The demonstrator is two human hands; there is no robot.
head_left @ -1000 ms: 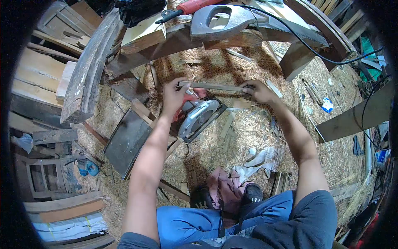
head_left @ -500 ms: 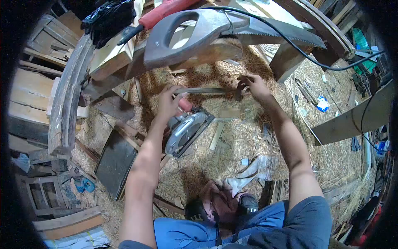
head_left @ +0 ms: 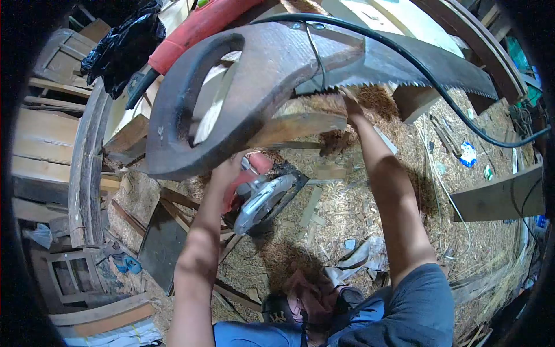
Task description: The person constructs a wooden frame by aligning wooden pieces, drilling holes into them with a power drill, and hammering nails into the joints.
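Observation:
The large handsaw (head_left: 254,87) lies across the upper view on curved wood (head_left: 300,124). Just below its handle is my left hand (head_left: 228,169), its fingers mostly hidden by the handle. A thin wooden strip (head_left: 298,146) extends rightward from that hand, partly covered by the curved wood. My right hand (head_left: 351,107) reaches up to the right end of the curved wood, beneath the saw blade; its fingertips are hidden. A circular saw (head_left: 266,202) with a red handle rests on the floor beside my left hand.
A red tool (head_left: 199,32) and black cable (head_left: 428,72) lie at the top. A black bag (head_left: 127,49) is at the upper left. Shavings and offcuts (head_left: 312,205) cover the floor. A dark panel (head_left: 163,246) leans left; a board (head_left: 500,194) stands right.
The view has moved closer to the handsaw, which looks larger and now covers part of my left hand. My right hand has left the strip's right end and moved up to the curved wood.

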